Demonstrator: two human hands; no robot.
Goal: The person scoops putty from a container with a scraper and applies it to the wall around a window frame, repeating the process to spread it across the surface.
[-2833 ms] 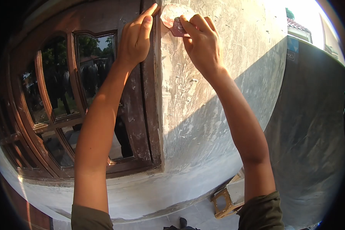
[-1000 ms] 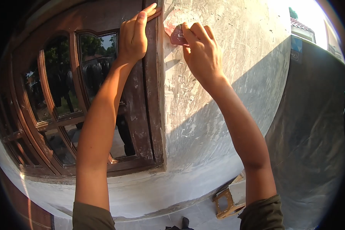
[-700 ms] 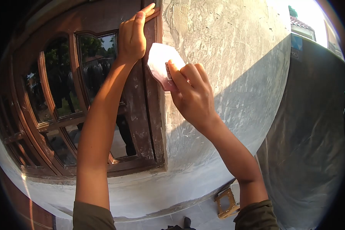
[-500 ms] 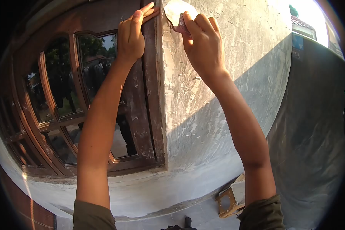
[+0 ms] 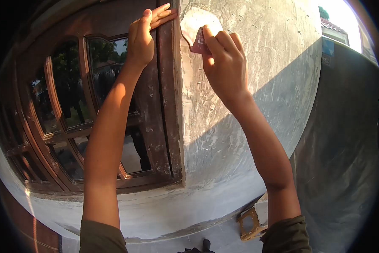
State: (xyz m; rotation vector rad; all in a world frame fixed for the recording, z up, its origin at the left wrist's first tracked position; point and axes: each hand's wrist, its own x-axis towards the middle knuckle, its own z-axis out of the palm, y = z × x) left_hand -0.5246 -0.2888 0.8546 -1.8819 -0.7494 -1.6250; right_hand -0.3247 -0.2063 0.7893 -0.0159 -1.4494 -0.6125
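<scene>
The right hand's fingers point(image 5: 218, 37) are clenched around the short reddish grip of a scraper point(image 5: 194, 22), thumb on the near side, and its pale, plaster-smeared blade lies flat against the grey wall point(image 5: 257, 55), just right of the window frame point(image 5: 167, 105). The right hand point(image 5: 225, 63) sits directly below the blade, wrist bent back, forearm running down to the right towards an olive sleeve point(image 5: 282, 236). The left hand's fingers point(image 5: 161, 12) are stretched out and released, holding nothing, their tips resting on the top of the brown frame; the left hand point(image 5: 139, 39) lies flat on the wood beside the glass pane point(image 5: 107, 71).

Half a second ago the blade was higher, touching the upper edge of the view; it now sits a little lower on the wall, and the left hand has hardly shifted.

The scraper's left edge lies close to the frame's outer edge, with only a narrow strip of plaster between. To the right the rough wall is open as far as its shadowed corner. Far below stands a wooden stool point(image 5: 249, 220)
</scene>
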